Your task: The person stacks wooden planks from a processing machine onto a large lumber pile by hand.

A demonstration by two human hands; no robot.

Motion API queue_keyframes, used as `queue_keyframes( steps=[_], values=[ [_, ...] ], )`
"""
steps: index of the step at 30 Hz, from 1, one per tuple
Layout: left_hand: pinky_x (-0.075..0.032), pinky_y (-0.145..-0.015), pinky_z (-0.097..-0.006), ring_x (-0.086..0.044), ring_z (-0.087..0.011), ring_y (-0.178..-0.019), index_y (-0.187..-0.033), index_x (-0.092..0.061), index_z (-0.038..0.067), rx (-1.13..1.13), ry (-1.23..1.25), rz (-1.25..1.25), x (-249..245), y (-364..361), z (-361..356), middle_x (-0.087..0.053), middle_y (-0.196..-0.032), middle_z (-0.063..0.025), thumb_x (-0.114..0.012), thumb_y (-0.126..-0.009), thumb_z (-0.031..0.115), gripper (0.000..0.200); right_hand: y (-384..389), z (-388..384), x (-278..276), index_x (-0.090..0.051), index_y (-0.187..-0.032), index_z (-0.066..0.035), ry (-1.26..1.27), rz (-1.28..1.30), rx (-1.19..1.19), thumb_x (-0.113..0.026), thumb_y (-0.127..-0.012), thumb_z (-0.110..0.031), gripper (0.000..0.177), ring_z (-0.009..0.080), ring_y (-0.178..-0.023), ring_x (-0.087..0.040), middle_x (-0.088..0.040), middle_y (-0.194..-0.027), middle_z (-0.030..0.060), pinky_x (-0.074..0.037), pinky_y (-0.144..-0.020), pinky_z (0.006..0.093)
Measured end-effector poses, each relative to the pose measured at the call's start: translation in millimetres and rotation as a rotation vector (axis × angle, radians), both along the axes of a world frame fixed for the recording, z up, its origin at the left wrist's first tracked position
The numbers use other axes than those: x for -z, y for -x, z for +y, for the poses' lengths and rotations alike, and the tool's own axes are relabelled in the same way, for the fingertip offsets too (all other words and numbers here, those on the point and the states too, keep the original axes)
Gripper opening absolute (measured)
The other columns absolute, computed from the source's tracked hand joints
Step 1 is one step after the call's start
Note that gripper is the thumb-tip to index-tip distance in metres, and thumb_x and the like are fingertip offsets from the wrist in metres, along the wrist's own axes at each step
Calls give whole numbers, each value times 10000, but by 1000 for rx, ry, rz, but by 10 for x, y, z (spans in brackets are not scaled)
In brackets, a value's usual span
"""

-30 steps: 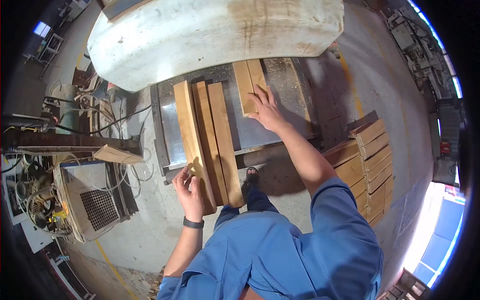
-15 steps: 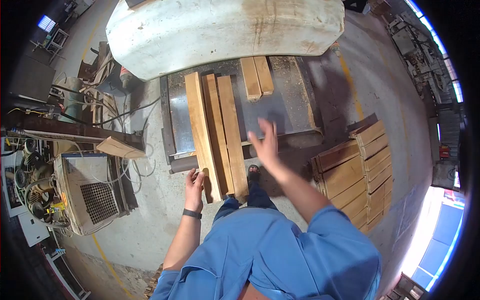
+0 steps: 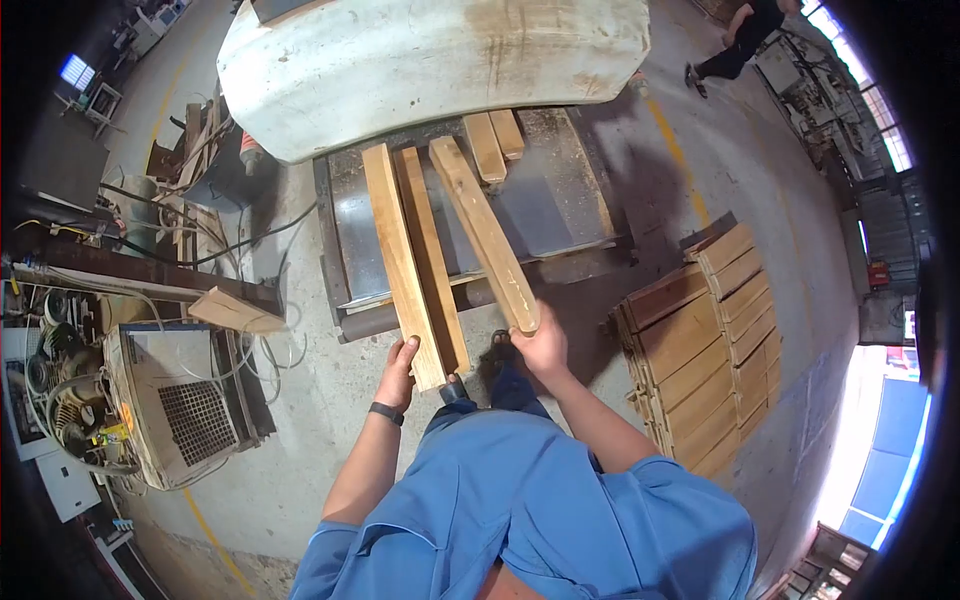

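My right hand [image 3: 543,348] is closed around the near end of a thick wooden board [image 3: 485,235], which slants away over the machine table. At the near end of the leftmost wooden board [image 3: 398,260], my left hand [image 3: 397,374] grips the left edge, its thumb by the top and its other fingers partly hidden. A narrower wooden board [image 3: 432,265] lies between these two, touched by neither hand. All three jut over the near edge of the metal machine table [image 3: 550,215]. Two more boards [image 3: 485,148] stick out from under the white machine hood [image 3: 430,70].
A stack of wooden boards [image 3: 695,350] stands on the floor to the right. To the left are a wooden piece [image 3: 235,310], a boxy unit with a grille [image 3: 200,410] and loose hoses. Another person [image 3: 740,45] is at the far right.
My right hand has come down and taken hold of the right board's near end, swinging it rightward away from the others. My left hand stays by the leftmost board. A person has appeared far right.
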State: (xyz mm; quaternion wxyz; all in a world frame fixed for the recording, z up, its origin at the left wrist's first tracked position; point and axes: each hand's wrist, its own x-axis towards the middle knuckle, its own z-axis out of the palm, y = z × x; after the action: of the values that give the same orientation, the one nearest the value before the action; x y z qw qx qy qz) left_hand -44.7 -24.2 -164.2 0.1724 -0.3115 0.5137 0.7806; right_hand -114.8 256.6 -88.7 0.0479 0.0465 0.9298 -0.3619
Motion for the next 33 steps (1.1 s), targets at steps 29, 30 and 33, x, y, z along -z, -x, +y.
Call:
queue_keyframes(
  steps=[29,30,33],
  values=[
    [-403,-1121,-416,-472,-279,-1367,-1545,-293,-4,-71,-92,88,-112,26,81,-475,-1481,-170,-696,-933,430,851,711,-713,886,-507,-1334,40,495,-170,-153,-795,-856,-409,716,338,-1142,-604,-577,-1283,227,-485,-1000,450],
    [-402,-1122,-412,-477,-280,-1362,-1543,-294,-7,-68,-110,92,-94,23,70,-478,-1478,-171,-696,-933,423,848,463,-683,952,-447,-1399,45,443,-287,-237,-815,-849,-382,788,334,-1230,-562,-544,-1347,254,-465,-1033,450],
    [-399,-1124,-406,-488,-281,-1351,-1538,-301,-18,-39,-140,103,-61,52,41,-484,-1473,-176,-698,-928,407,843,165,-721,1104,-298,-1503,27,755,-452,-305,-822,-862,-306,892,294,-1225,-569,-537,-1359,242,-486,-1021,408]
  ],
)
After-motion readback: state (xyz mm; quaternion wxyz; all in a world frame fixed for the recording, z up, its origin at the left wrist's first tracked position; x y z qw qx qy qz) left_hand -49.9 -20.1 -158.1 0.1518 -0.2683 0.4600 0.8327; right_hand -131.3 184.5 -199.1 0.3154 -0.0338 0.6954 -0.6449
